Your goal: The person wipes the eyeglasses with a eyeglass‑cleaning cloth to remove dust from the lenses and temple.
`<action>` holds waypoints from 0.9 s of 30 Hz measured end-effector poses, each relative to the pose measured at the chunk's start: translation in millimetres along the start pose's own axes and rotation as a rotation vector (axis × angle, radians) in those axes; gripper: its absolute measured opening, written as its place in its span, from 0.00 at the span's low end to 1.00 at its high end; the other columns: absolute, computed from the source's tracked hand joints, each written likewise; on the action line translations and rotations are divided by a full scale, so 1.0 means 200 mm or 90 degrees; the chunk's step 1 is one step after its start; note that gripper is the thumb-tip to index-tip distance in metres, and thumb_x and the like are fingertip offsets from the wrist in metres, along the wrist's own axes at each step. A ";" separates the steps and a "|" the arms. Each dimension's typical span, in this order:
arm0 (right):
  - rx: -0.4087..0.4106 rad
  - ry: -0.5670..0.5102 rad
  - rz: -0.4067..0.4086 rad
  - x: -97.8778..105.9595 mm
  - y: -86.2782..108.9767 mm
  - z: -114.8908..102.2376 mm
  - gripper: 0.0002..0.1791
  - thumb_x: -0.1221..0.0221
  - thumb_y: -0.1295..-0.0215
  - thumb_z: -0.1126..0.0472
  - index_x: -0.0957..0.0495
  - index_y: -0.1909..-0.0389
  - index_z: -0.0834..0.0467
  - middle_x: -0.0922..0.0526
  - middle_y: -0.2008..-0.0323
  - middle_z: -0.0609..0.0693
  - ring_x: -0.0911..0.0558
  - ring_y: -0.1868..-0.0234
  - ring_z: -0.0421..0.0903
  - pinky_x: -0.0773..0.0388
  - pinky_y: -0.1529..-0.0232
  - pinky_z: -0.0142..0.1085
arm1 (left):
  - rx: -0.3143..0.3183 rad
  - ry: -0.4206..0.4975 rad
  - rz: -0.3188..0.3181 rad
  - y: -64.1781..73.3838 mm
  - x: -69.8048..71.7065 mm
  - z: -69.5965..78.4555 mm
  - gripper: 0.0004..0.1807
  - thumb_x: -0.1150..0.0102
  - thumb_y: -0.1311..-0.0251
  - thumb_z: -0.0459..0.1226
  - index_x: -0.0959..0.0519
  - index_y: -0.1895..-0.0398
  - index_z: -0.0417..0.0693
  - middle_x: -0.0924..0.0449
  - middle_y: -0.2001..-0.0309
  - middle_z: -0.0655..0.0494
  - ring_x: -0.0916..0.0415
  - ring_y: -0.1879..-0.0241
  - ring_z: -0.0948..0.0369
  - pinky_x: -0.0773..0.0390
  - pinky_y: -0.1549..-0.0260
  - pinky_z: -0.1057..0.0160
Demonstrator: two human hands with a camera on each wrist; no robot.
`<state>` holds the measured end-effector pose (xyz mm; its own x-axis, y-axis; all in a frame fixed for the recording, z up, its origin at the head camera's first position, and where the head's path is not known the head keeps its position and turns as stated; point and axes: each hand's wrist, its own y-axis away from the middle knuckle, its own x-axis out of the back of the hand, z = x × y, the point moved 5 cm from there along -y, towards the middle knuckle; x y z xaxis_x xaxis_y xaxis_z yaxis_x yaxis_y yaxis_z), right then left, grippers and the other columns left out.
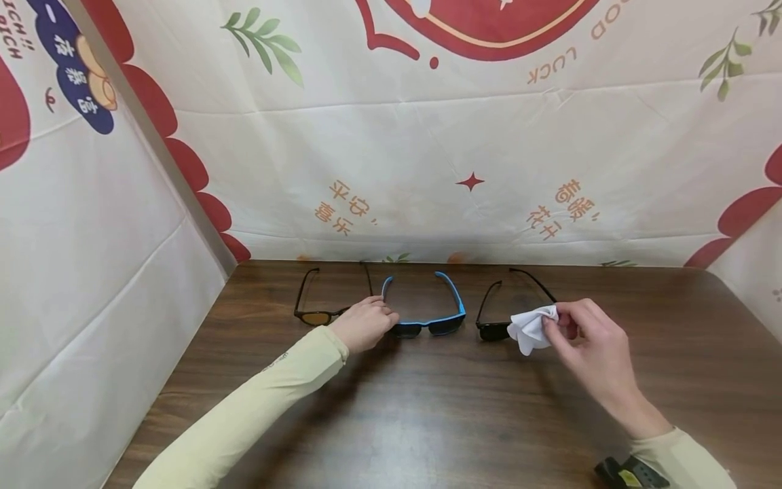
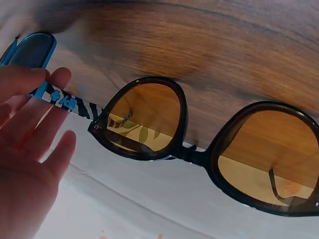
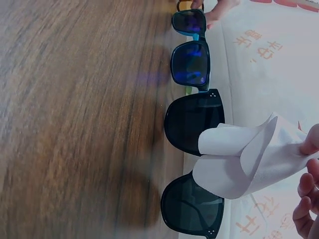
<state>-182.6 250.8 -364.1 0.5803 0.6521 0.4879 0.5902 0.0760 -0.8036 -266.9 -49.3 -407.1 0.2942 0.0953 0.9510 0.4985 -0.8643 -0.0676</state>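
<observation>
Three pairs of glasses stand in a row near the table's back edge, temples pointing away. My left hand [image 1: 365, 323] pinches the middle pair, blue-and-black sunglasses [image 1: 448, 325], at its left front corner. In the left wrist view, thumb and fingertip meet at the hinge of these sunglasses [image 2: 34, 51], beside a patterned temple [image 2: 75, 103]. Left of them are dark-framed glasses with amber lenses [image 1: 315, 318], partly behind that hand. My right hand [image 1: 601, 348] pinches a white cloth [image 1: 530, 329] that hangs down in front of the black sunglasses [image 1: 493, 331], covering part of their front.
Everything stands on a dark wood-grain table [image 1: 415, 421]. A printed white cloth backdrop [image 1: 415, 156] rises right behind the back edge, and another cloth panel [image 1: 79, 285] stands along the left side. A dark watch-like device [image 1: 632, 473] sits at the right wrist.
</observation>
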 end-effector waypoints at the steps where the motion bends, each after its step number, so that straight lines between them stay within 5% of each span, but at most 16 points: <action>1: 0.002 -0.001 0.001 0.00 0.00 0.00 0.15 0.32 0.61 0.75 0.21 0.69 0.65 0.28 0.75 0.48 0.33 0.74 0.37 0.39 0.73 0.20 | -0.003 0.005 -0.001 0.00 0.00 0.00 0.05 0.36 0.42 0.30 0.20 0.63 0.47 0.17 0.65 0.57 0.21 0.58 0.59 0.28 0.46 0.58; 10: 0.002 -0.007 -0.011 -0.03 0.01 0.00 0.15 0.31 0.59 0.75 0.20 0.67 0.64 0.27 0.73 0.48 0.32 0.73 0.38 0.36 0.73 0.20 | -0.007 0.031 -0.020 0.00 0.01 0.02 0.05 0.39 0.40 0.30 0.21 0.63 0.47 0.18 0.68 0.57 0.21 0.63 0.58 0.20 0.66 0.63; 16: -0.001 -0.014 0.009 -0.03 -0.01 -0.02 0.12 0.34 0.56 0.73 0.20 0.67 0.66 0.24 0.69 0.55 0.29 0.65 0.50 0.37 0.62 0.28 | -0.014 0.038 -0.010 0.01 0.04 0.02 0.05 0.39 0.40 0.29 0.21 0.63 0.46 0.19 0.67 0.56 0.22 0.65 0.59 0.21 0.70 0.64; 20: -0.006 -0.014 0.006 -0.03 -0.02 -0.02 0.09 0.37 0.51 0.70 0.21 0.66 0.67 0.26 0.65 0.60 0.30 0.61 0.55 0.39 0.59 0.31 | -0.008 0.054 0.018 0.00 0.08 0.02 0.04 0.39 0.40 0.30 0.22 0.63 0.45 0.20 0.68 0.55 0.22 0.66 0.60 0.21 0.72 0.65; 27: -0.003 -0.031 0.003 -0.05 -0.03 -0.04 0.13 0.37 0.51 0.74 0.22 0.62 0.65 0.22 0.64 0.55 0.26 0.65 0.46 0.35 0.61 0.22 | -0.001 0.072 0.100 0.00 0.19 0.04 0.04 0.42 0.39 0.30 0.26 0.69 0.45 0.24 0.73 0.55 0.24 0.70 0.60 0.24 0.77 0.65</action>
<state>-186.7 237.3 -360.8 0.5546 0.6886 0.4671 0.5904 0.0698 -0.8041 -249.4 -41.9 -372.7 0.2748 -0.0972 0.9566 0.4520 -0.8650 -0.2177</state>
